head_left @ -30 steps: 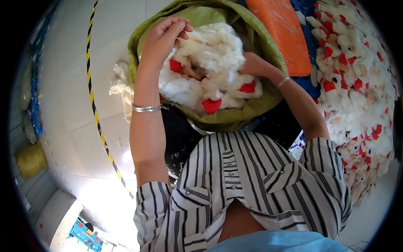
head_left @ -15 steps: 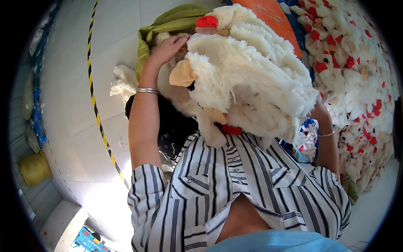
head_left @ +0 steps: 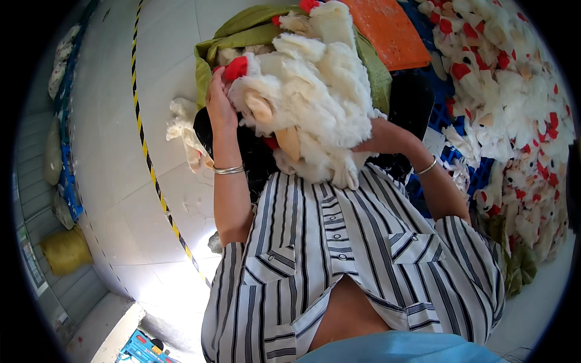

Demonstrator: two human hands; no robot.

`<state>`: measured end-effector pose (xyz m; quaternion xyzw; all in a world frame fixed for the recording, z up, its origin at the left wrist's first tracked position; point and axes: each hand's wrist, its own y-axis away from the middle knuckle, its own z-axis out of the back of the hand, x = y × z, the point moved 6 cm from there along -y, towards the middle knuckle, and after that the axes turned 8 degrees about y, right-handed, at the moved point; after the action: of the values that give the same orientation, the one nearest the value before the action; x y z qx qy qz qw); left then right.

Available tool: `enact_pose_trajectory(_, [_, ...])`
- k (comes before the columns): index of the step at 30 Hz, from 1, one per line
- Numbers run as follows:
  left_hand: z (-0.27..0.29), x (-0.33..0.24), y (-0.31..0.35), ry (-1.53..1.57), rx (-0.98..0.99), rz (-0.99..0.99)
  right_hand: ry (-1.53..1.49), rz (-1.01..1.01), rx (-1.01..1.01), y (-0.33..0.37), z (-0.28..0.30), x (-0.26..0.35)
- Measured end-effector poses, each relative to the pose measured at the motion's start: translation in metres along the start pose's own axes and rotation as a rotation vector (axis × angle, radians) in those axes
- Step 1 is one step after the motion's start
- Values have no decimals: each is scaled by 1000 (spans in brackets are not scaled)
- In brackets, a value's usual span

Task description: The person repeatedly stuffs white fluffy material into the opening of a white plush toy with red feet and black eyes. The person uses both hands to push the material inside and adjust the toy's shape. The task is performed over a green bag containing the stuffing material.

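The bundle of white plush pieces (head_left: pixel 315 91) is located in front of the striped shirt (head_left: pixel 339 266), between the two hands, its lower end overlapping the shirt front. Red patches and beige flaps show among the white pile.

Left hand (head_left: pixel 221 109): placed against the bundle's left side, fingers pointing up beside a red patch. Contact is noted; whether the fingers are clamped on the plush cannot be told. A silver bracelet (head_left: pixel 229 170) is worn on this wrist.

Right hand (head_left: pixel 378 136): set against the bundle's lower right side. Its fingertips are hidden by the pile, so their closure cannot be told.

Beyond the bundle, and partly covered by it, is a green sack (head_left: pixel 251 29). An orange sheet (head_left: pixel 387 36) lies to the right of the sack. Farther right is a large heap of white-and-red plush pieces (head_left: pixel 520 115). A loose white piece (head_left: pixel 180 126) lies on the floor (head_left: pixel 103 139) left of the sack, near yellow-and-black tape (head_left: pixel 140 121).
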<state>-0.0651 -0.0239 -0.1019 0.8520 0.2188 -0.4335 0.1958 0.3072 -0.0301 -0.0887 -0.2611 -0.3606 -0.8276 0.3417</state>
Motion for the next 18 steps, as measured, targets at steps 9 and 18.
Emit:
enact_pose_trajectory(9, [-128,-21,81,-706,569,-561,60,168,-701,59,89,59])
enact_pose_trajectory(18, [-108,64,95,-1116,903,165,148,106,-120,56,11,79])
